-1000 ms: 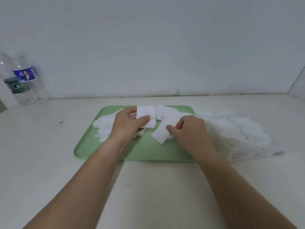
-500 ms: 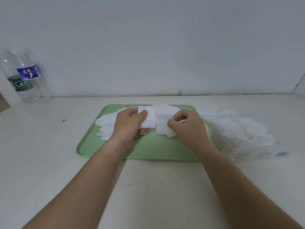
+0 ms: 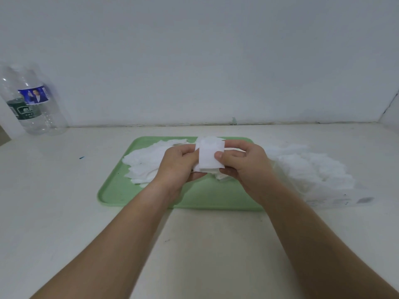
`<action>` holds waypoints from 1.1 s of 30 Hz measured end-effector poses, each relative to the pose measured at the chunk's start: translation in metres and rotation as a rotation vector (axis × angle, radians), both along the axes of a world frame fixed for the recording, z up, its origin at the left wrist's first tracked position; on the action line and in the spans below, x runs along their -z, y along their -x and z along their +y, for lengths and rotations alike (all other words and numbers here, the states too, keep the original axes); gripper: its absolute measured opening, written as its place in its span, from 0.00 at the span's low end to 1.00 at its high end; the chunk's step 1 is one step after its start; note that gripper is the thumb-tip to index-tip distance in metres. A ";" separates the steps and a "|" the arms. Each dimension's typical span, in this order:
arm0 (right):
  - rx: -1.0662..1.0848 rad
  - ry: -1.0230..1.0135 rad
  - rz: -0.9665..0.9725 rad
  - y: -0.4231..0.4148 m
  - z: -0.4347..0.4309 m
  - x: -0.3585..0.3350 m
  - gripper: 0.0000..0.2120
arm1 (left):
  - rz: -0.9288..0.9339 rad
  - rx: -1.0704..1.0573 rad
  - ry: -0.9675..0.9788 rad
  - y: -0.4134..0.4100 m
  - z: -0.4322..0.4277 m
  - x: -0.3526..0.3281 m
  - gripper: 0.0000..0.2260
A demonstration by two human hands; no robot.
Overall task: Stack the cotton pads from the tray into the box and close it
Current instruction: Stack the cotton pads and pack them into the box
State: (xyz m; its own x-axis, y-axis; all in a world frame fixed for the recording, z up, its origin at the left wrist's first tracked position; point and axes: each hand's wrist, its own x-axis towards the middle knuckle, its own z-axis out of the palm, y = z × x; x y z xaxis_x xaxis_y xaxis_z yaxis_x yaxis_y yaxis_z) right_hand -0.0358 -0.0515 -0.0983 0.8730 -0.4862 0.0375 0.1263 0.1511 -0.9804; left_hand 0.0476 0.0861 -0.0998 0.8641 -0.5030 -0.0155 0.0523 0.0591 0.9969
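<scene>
Above the green tray point(image 3: 121, 190), both forearms reach forward. The left hand point(image 3: 176, 167) and right hand point(image 3: 241, 167) face each other, fingers curled, pinching a small stack of cotton pads point(image 3: 209, 156) between them.

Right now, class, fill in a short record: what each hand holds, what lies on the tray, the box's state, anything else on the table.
left hand: grips the pad stack
right hand: pinches the same pad stack, thumb on its front
tray: green, loose pads on its far left part
box: right of the tray, open, full of heaped pads
other: clear bottle, far left
</scene>
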 end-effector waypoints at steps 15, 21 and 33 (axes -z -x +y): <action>0.208 0.255 0.139 -0.002 0.000 0.006 0.14 | 0.000 0.058 -0.016 0.002 -0.002 0.001 0.08; 0.487 0.656 0.167 0.003 -0.028 0.004 0.03 | -0.095 -0.205 -0.048 -0.008 0.003 0.002 0.04; 0.126 1.218 0.359 -0.002 -0.021 0.022 0.15 | -0.110 -0.387 0.117 -0.011 0.006 -0.002 0.07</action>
